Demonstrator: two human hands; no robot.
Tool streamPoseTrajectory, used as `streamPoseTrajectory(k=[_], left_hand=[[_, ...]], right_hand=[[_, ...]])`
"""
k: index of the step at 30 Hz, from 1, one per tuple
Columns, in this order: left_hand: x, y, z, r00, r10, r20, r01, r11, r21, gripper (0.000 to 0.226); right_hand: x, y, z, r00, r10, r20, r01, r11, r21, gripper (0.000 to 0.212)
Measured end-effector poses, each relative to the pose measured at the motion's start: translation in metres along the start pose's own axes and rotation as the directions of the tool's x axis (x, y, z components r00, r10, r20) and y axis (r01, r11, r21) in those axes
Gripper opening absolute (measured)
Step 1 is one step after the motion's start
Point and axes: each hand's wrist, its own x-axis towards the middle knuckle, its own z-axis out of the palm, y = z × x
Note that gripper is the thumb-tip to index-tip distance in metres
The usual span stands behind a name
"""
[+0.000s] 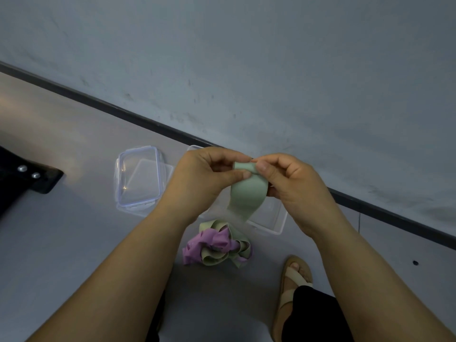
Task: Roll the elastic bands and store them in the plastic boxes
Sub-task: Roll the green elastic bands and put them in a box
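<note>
A pale green elastic band (246,193) hangs between my two hands above the floor. My left hand (204,176) pinches its curled top end with thumb and fingers. My right hand (288,183) pinches the same end from the right. The band's lower part drops toward a loose heap of green and purple bands (217,245) on the floor. A clear plastic box (269,218) lies open behind my hands, partly hidden by them. A second clear box with its blue-edged lid (138,178) sits to the left.
A grey wall with a dark skirting strip (370,201) runs diagonally behind the boxes. My sandalled foot (293,285) rests at the lower right. A dark object with metal studs (29,178) lies at the left edge.
</note>
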Motion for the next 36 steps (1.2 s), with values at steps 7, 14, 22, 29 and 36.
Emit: streamPoseTrajectory(k=[7,14,22,29,36], left_hand=[[-0.0006,0.0011,0.0006,0.994,-0.075,0.074,0.077,0.997,-0.018,0.022],[-0.0007,0.0023,-0.0019,0.993,-0.091,0.079,0.096,0.994,-0.051,0.014],[0.0006,0.0002,-0.0036,1.0,-0.018,0.016,0.018,1.0,0.001,0.021],[0.001,0.0004,-0.0034,1.0,-0.009,0.018,0.009,1.0,0.007,0.024],[0.0021,-0.0018,-0.0023,0.99,-0.127,0.064,0.132,0.987,-0.093,0.021]], right_hand=[[0.0008,0.0019,-0.0021,0.999,-0.039,-0.019,0.039,0.999,0.008,0.013],[0.0001,0.0039,-0.0017,0.994,-0.107,-0.005,0.106,0.992,-0.062,0.022],[0.0,0.0022,-0.0006,0.998,-0.064,0.027,0.065,0.997,-0.039,0.015],[0.0009,-0.0001,-0.0004,0.999,0.032,0.03,-0.031,0.999,-0.034,0.01],[0.0015,0.0009,-0.0002,1.0,0.03,0.008,-0.031,0.99,0.135,0.009]])
